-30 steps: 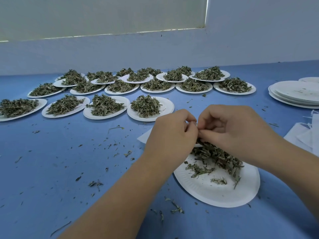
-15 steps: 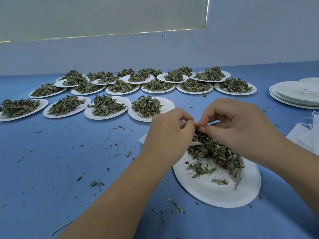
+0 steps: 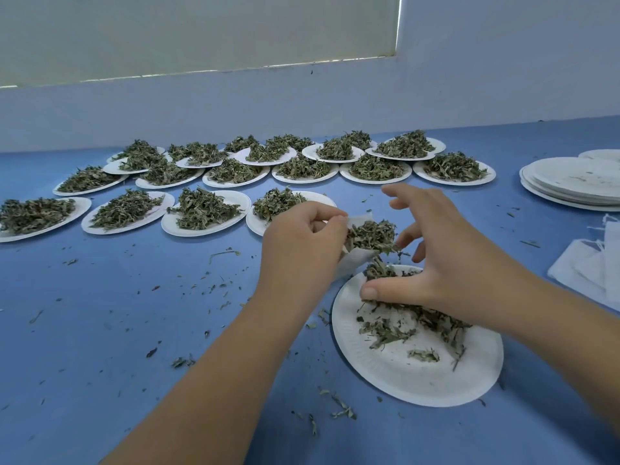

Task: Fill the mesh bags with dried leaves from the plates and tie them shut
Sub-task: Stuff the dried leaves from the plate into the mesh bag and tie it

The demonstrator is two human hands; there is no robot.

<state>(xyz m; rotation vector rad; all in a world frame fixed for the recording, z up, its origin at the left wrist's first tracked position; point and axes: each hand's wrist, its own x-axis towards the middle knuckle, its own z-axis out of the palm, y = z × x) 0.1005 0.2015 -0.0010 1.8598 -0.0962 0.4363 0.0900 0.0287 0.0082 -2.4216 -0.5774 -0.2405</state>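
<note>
Head cam is showing the left hand (image 3: 302, 243) pinching the floppy, featherweight mesh bag (image 3: 352, 260) by its mouth rim, probably the best place to be gripping it, just above the near paper plate (image 3: 402, 374), while the right hand (image 3: 446, 263) is hovering spread over brittle dried leaves (image 3: 385, 332), crumbs littering the blue table (image 3: 134, 330) under a pale wall (image 3: 302, 105).

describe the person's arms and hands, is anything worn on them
Both are bare: the left hand and right hand wear no gloves, rings or watch, and no sleeve shows along either forearm. The right thumbnail is short and unpainted.
</note>
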